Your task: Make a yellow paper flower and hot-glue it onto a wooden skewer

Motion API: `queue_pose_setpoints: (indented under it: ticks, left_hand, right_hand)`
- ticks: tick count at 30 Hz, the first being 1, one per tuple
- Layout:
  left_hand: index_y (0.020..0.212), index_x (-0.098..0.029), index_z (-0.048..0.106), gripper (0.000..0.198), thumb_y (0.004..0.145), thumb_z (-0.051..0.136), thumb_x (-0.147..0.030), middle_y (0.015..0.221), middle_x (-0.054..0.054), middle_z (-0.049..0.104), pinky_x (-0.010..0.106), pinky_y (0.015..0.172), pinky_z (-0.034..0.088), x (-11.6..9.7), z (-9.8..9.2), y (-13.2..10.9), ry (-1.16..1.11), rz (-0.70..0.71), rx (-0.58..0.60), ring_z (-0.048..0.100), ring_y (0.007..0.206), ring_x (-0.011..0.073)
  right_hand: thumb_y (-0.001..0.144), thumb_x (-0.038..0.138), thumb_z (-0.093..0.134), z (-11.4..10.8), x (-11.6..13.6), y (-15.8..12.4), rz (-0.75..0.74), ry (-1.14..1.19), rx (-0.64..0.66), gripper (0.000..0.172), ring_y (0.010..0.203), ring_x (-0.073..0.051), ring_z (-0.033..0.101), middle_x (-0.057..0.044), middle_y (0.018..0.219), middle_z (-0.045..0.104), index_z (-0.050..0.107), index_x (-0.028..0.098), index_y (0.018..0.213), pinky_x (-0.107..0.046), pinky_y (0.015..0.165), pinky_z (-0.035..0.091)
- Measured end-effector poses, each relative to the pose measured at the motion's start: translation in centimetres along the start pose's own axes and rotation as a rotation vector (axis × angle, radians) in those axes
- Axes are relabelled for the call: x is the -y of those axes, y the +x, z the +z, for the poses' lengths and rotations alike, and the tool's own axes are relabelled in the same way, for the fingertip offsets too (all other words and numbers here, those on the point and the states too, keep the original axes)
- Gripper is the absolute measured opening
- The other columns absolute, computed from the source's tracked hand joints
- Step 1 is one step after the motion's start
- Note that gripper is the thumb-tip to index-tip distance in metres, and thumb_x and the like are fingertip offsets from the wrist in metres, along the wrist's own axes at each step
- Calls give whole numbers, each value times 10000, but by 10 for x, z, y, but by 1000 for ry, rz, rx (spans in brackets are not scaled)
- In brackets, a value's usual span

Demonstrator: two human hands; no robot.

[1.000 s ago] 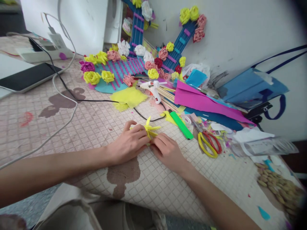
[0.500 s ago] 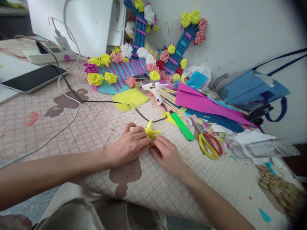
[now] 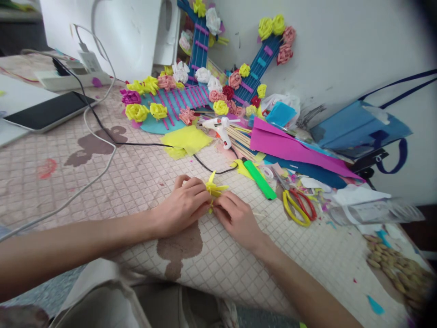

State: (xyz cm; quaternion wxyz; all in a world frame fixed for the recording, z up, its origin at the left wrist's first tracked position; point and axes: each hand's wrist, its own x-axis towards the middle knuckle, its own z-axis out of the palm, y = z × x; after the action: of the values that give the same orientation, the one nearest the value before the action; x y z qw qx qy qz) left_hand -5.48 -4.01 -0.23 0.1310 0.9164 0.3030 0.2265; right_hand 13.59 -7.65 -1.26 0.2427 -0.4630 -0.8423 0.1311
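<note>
Between my two hands is a yellow paper flower (image 3: 215, 188) with narrow pointed petals fanning outward. My left hand (image 3: 186, 200) grips it from the left, fingers curled and thumb tucked below. From the right, my right hand (image 3: 237, 218) pinches the flower's lower end, its fingertips nearly meeting the left ones. The pinched base is mostly covered by the fingers. Beyond the hands lie a sheet of yellow crepe paper (image 3: 186, 140) and a white hot glue gun (image 3: 220, 130). A green-handled cutter (image 3: 259, 180) rests to the right.
Scissors (image 3: 295, 207) with yellow and red handles lie right of my right hand. A black cord (image 3: 143, 145) crosses the quilted tabletop. Paper-flower-covered guitar shapes (image 3: 177, 105) stand at the back. Magenta sheets (image 3: 293, 148), a plastic bottle (image 3: 368, 212) and peanuts (image 3: 392, 264) occupy the right side.
The fingers have shifted slightly around the flower's base, and a bit more yellow shows between the fingertips. Both hands stay in nearly the same place.
</note>
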Motion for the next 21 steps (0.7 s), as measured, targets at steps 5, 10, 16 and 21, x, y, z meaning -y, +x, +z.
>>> queue_pose_setpoints:
  ticks: [5,10,16,21]
  left_hand:
    - [822,-180,559,103,889,484,-205,837,14,594,381,850,291,1,0,-1,-48,-23,2,481,893,190]
    - [812,-171,547,119,894,463,-194,834,21,591,382,842,305,1,-2,-1,-71,-49,28,477,895,197]
    - [820,-168,546,100,885,472,-185,850,25,593,389,846,313,1,-2,0,-95,-62,32,470,902,201]
    - [808,-164,547,118,887,461,-179,844,31,594,389,839,318,1,-3,0,-91,-70,50,470,888,200]
  right_hand:
    - [914,201,432,1,0,-1,-8,-8,-3,131,836,-172,569,-59,881,586,559,190,885,-307,742,501]
    - [890,172,475,2,0,-2,-52,32,-112,145,948,-191,561,-78,989,581,543,200,1015,-334,815,503]
    - [871,136,496,0,0,-3,-157,-8,-178,152,891,-176,555,-68,954,579,596,207,961,-317,767,511]
    - [873,132,503,2,1,-2,-190,-65,-174,132,859,-183,550,-79,926,607,617,180,920,-330,758,509]
